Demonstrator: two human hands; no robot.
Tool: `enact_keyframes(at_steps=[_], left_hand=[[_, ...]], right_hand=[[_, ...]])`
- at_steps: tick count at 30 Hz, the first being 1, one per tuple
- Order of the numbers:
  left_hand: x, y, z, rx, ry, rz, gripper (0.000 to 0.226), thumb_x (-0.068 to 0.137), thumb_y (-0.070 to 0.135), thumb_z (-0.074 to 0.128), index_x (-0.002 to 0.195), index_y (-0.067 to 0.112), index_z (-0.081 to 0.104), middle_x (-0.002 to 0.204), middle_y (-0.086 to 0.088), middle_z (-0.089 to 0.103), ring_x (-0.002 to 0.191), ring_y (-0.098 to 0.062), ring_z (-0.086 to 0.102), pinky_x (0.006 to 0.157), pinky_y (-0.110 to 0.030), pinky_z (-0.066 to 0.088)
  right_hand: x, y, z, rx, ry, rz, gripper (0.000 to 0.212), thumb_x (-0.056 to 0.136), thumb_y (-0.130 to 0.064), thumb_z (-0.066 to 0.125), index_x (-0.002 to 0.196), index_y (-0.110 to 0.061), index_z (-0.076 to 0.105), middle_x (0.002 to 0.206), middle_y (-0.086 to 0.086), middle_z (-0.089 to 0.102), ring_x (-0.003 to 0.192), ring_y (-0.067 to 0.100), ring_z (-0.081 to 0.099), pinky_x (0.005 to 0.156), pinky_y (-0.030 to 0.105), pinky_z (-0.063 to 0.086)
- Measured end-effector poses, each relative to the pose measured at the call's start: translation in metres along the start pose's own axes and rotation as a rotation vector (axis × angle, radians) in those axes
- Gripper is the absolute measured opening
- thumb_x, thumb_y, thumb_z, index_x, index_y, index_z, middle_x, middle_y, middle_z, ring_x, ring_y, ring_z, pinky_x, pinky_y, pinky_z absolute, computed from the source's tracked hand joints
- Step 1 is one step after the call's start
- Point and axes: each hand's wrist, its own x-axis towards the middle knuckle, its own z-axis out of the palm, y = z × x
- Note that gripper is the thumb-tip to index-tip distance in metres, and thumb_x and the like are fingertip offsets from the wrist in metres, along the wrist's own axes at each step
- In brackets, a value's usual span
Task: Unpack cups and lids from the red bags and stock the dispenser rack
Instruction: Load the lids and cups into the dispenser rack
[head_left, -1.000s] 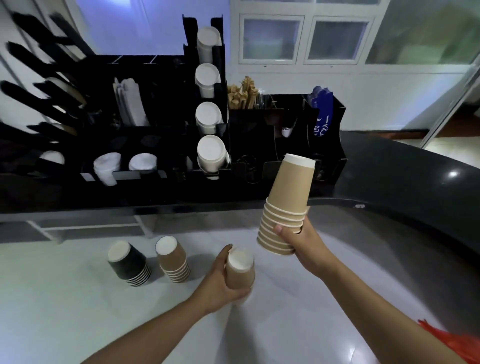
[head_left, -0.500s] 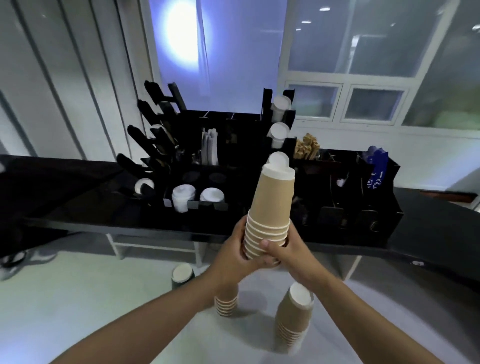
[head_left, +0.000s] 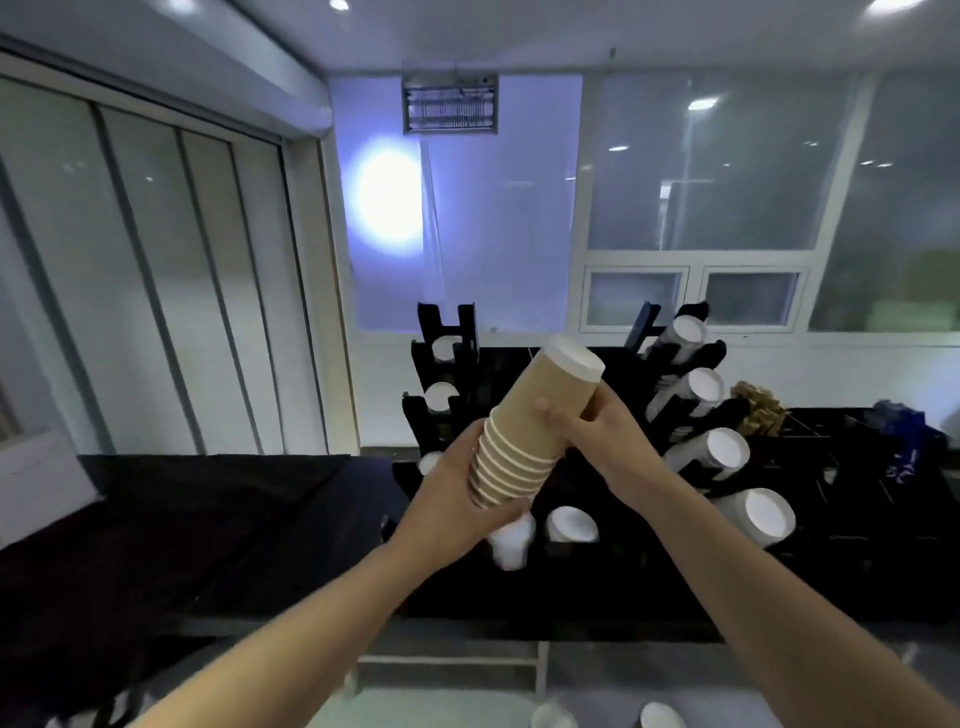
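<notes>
Left hand (head_left: 457, 499) is wrapped around the rim end of a nested stack of brown paper cups (head_left: 535, 431), while the right hand (head_left: 597, 431) grips the stack's upper body, so both hold it tilted with its white bottom pointing to about 1 o'clock, mid-air in front of the black dispenser rack (head_left: 644, 566). The rack sits on the dark bench (head_left: 218, 519), and white cups (head_left: 727, 452) poke out of its angled slots at roughly 2 to 4 o'clock from the stack, with a couple more white cup stacks (head_left: 571, 525) right under the hands.
</notes>
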Motion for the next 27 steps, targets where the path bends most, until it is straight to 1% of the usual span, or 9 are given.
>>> enact_keyframes(at_steps=[3, 5, 8, 11, 16, 20, 23, 25, 27], left_hand=[[0.041, -0.005, -0.046, 0.171, 0.039, 0.072, 0.084, 0.075, 0.058, 0.079, 0.143, 0.057, 0.03, 0.133, 0.029, 0.053, 0.117, 0.009, 0.052, 0.091, -0.021, 0.047], [0.064, -0.014, -0.071, 0.293, 0.088, 0.089, 0.077, 0.082, 0.049, 0.077, 0.146, 0.045, 0.034, 0.135, 0.02, 0.049, 0.116, 0.005, 0.047, 0.091, -0.017, 0.041], [0.092, -0.035, -0.1, 0.42, 0.197, 0.064, 0.048, 0.092, 0.028, 0.072, 0.137, 0.026, 0.056, 0.127, 0.003, 0.064, 0.112, -0.014, 0.06, 0.089, -0.023, 0.044], [0.108, -0.059, -0.119, 0.525, 0.212, -0.038, 0.026, 0.1, 0.027, 0.061, 0.125, 0.022, 0.067, 0.106, 0.0, 0.075, 0.096, -0.022, 0.068, 0.081, -0.029, 0.05], [0.111, -0.093, -0.124, 0.655, 0.149, 0.026, 0.037, 0.095, 0.01, 0.054, 0.129, 0.018, 0.066, 0.117, -0.007, 0.072, 0.107, -0.026, 0.067, 0.091, -0.037, 0.054], [0.108, -0.116, -0.116, 0.75, 0.015, 0.165, 0.043, 0.093, 0.022, 0.051, 0.135, 0.016, 0.06, 0.133, -0.002, 0.065, 0.122, -0.022, 0.061, 0.102, -0.037, 0.048], [0.104, -0.132, -0.111, 0.764, -0.025, 0.135, 0.052, 0.097, 0.032, 0.04, 0.147, 0.021, 0.05, 0.154, 0.005, 0.048, 0.142, -0.012, 0.043, 0.119, -0.036, 0.028], [0.105, -0.138, -0.111, 0.768, -0.01, 0.135, 0.056, 0.096, 0.036, 0.033, 0.149, 0.024, 0.048, 0.156, 0.008, 0.044, 0.145, -0.008, 0.038, 0.122, -0.033, 0.021], [0.105, -0.14, -0.109, 0.75, -0.008, 0.157, 0.057, 0.096, 0.036, 0.032, 0.149, 0.023, 0.049, 0.156, 0.008, 0.044, 0.145, -0.007, 0.037, 0.122, -0.031, 0.02]], right_hand=[[0.044, -0.023, 0.022, -0.093, 0.002, -0.052, 0.079, 0.062, -0.053, 0.089, 0.13, -0.033, 0.055, 0.114, -0.013, 0.072, 0.103, 0.005, 0.07, 0.082, 0.024, 0.058], [0.072, -0.034, 0.035, -0.146, 0.043, -0.091, 0.078, 0.061, -0.051, 0.089, 0.128, -0.035, 0.054, 0.115, -0.013, 0.07, 0.099, -0.002, 0.068, 0.077, 0.018, 0.057], [0.113, -0.041, 0.051, -0.202, 0.133, -0.154, 0.073, 0.061, -0.052, 0.088, 0.123, -0.04, 0.051, 0.117, -0.015, 0.066, 0.105, 0.001, 0.064, 0.083, 0.023, 0.056], [0.152, -0.038, 0.063, -0.23, 0.207, -0.195, 0.076, 0.063, -0.053, 0.087, 0.126, -0.038, 0.048, 0.117, -0.021, 0.063, 0.104, -0.006, 0.061, 0.082, 0.02, 0.051], [0.2, -0.024, 0.08, -0.276, 0.264, -0.195, 0.077, 0.066, -0.051, 0.086, 0.128, -0.041, 0.042, 0.11, -0.026, 0.058, 0.093, -0.022, 0.053, 0.068, 0.006, 0.044], [0.23, -0.004, 0.095, -0.361, 0.222, -0.185, 0.078, 0.066, -0.048, 0.085, 0.129, -0.042, 0.04, 0.11, -0.03, 0.056, 0.095, -0.023, 0.052, 0.067, 0.004, 0.04], [0.249, 0.015, 0.103, -0.432, 0.179, -0.159, 0.084, 0.067, -0.044, 0.086, 0.137, -0.036, 0.039, 0.113, -0.022, 0.058, 0.098, -0.008, 0.056, 0.069, 0.007, 0.037], [0.261, 0.027, 0.106, -0.499, 0.147, -0.137, 0.086, 0.068, -0.043, 0.086, 0.139, -0.032, 0.04, 0.113, -0.015, 0.059, 0.1, 0.007, 0.057, 0.069, 0.01, 0.037], [0.271, 0.04, 0.109, -0.561, 0.111, -0.101, 0.085, 0.067, -0.043, 0.086, 0.138, -0.031, 0.041, 0.112, -0.014, 0.058, 0.101, 0.011, 0.058, 0.069, 0.015, 0.04]])
